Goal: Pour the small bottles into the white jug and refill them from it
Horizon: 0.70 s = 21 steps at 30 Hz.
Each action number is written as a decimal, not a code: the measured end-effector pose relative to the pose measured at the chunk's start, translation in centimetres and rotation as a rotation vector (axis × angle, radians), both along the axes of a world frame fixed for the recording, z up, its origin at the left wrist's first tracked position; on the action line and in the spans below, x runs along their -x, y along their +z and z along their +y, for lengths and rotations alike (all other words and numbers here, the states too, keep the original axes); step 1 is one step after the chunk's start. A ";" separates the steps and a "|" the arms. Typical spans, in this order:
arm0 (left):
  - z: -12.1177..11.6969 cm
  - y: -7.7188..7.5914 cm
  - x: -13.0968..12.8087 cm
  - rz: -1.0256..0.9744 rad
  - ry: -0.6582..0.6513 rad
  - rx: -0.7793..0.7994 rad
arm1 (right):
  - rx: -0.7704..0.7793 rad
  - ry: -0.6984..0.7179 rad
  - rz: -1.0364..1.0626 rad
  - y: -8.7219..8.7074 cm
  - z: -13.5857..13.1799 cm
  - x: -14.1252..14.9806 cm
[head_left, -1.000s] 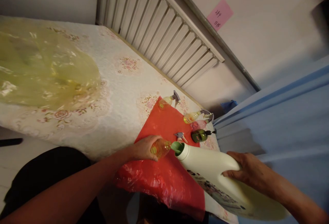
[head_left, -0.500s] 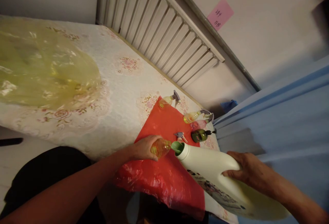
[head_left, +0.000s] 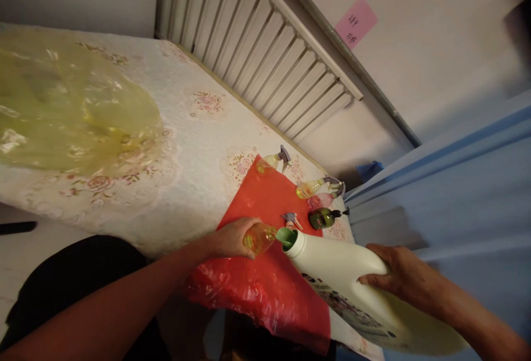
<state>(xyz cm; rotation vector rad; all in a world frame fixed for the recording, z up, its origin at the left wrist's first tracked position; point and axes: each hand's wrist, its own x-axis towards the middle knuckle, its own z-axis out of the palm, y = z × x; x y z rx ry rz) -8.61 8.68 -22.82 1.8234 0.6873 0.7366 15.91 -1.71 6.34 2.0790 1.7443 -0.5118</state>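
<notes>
My left hand (head_left: 238,237) is wrapped round a small clear bottle (head_left: 261,239) whose open neck points right. Fingers of my right hand (head_left: 400,275) grip the handle of a large pale jug (head_left: 336,261), which is tilted with its mouth toward the bottle. The jug's green spout (head_left: 286,237) meets the bottle's neck; whether liquid is running I cannot tell. Beneath both lies a red plastic sheet (head_left: 265,192). A loose grey spray head (head_left: 291,220) rests on the sheet just beyond the spout.
Spray bottles (head_left: 309,189) and a dark green pump bottle (head_left: 321,218) stand along the table's far right side. A yellow plastic bag (head_left: 78,112) covers the left of the flowered tablecloth (head_left: 186,184). Behind is a radiator (head_left: 257,46); a blue curtain (head_left: 477,184) hangs at right.
</notes>
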 end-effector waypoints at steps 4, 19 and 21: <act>0.0 0.1 0.1 0.002 -0.007 0.000 | -0.001 -0.009 -0.006 0.0 0.1 0.1; 0.0 0.4 0.1 0.003 -0.006 0.017 | -0.004 0.002 -0.005 0.0 0.0 0.0; 0.0 0.5 0.2 0.006 -0.002 0.017 | 0.002 -0.005 0.003 0.1 0.1 0.2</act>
